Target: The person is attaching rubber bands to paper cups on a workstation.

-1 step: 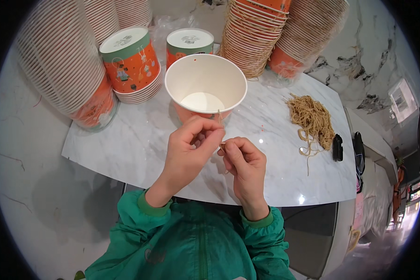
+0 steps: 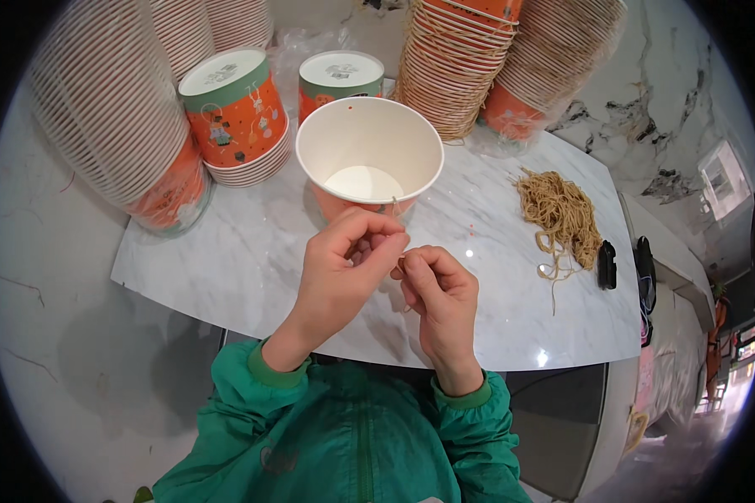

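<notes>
A large paper bucket (image 2: 369, 163), white inside and orange outside, stands upright with its mouth open in front of me. A short piece of tan twine (image 2: 394, 203) hangs from its near rim toward my fingers. My left hand (image 2: 340, 256) is closed in a pinch on the twine just below that rim. Close beside it, my right hand (image 2: 438, 289) is also pinched, with a bit of the twine between thumb and forefinger. The fingertips of both hands nearly touch, and they hide most of the strand. A small red-edged hole (image 2: 350, 107) shows in the far wall.
Upside-down buckets (image 2: 235, 109) and another one (image 2: 341, 71) stand behind. Tall nested stacks rise at the left (image 2: 113, 109) and back right (image 2: 457, 67). A heap of twine (image 2: 559, 218) lies on the marble table (image 2: 512, 327) at right, beside a small black object (image 2: 606, 266).
The fingertips of my left hand have shifted very slightly to the right. Everything else stays where it was.
</notes>
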`<state>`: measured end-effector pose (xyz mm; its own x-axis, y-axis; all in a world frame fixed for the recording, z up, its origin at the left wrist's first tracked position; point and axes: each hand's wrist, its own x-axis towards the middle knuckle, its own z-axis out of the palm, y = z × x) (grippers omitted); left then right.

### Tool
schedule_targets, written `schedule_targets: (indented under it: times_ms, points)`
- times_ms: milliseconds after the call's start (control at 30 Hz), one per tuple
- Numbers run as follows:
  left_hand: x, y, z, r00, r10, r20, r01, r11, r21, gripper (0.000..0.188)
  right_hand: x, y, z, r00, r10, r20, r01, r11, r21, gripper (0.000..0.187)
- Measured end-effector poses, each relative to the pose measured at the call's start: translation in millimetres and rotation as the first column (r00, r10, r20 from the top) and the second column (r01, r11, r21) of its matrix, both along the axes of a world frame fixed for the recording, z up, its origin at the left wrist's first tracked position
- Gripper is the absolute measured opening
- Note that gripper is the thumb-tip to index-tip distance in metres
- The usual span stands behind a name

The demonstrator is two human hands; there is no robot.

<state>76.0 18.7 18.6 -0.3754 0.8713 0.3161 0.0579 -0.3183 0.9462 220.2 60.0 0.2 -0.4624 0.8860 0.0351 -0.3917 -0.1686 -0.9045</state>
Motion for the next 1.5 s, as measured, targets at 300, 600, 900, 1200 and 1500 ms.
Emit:
schedule_targets:
  times_ms: [300, 600, 900, 1200, 1500]
  points:
    - [0.8, 1.6, -0.1, 0.974, -0.078, 0.211, 0.092, 0.994, -0.057, 0.006, 1.0, 0.0, -1.7, 1.000, -0.012, 0.000, 0.012, 1.000, -0.020, 0.016]
    - [10.1, -1.2, -0.2, 0.994, 0.112, -0.001, -0.112, 0.993, 0.033, 0.009, -1.8, -2.3, -2.3, 0.999, -0.020, 0.024, 0.021, 0.999, -0.030, 0.015]
    - [9.5, 0.3, 2.0, 0.988, 0.152, 0.022, -0.153, 0.987, 0.047, 0.008, -0.6, -11.1, -1.0, 0.998, 0.050, 0.043, -0.048, 0.998, -0.032, 0.014]
    - [8.4, 3.1, -4.6, 0.991, 0.130, 0.018, -0.130, 0.990, 0.052, 0.008, 0.8, -14.1, -5.7, 0.998, 0.055, 0.031, -0.054, 0.997, -0.057, 0.012]
    - [9.6, 4.8, -7.0, 0.988, 0.083, 0.127, -0.085, 0.996, 0.012, 0.012, 5.0, -17.0, -10.0, 0.995, 0.073, 0.074, -0.076, 0.997, 0.031, 0.012]
